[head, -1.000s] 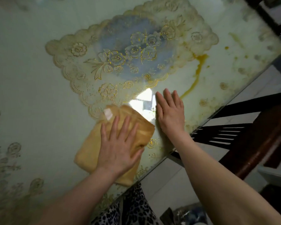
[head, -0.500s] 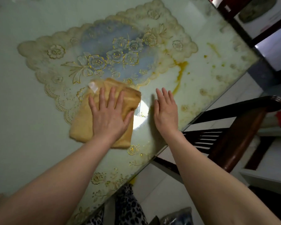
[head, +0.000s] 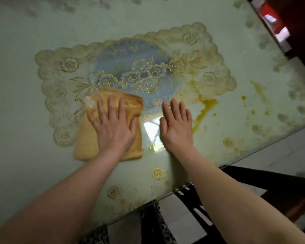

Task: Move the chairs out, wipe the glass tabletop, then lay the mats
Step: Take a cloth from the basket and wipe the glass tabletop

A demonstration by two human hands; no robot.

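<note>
A folded tan cloth (head: 88, 145) lies on the glass tabletop (head: 16, 111), over the near edge of a lace floral mat (head: 144, 67) with a blue centre. My left hand (head: 113, 127) presses flat on the cloth, fingers spread and straight. My right hand (head: 177, 127) rests flat on the glass just to the right of the cloth, fingers straight, beside a bright reflection. An orange-yellow stain (head: 204, 110) runs across the glass right of my right hand, with smaller spots (head: 244, 98) further right.
A dark wooden chair (head: 271, 184) stands off the table's near right edge over a white tiled floor (head: 280, 155). More dark furniture (head: 296, 32) sits at the top right corner. Patterned clothing (head: 158, 226) shows below the table edge.
My left hand has slid the cloth away from the near edge up onto the mat's lower border. My right hand has stayed flat on the glass beside it.
</note>
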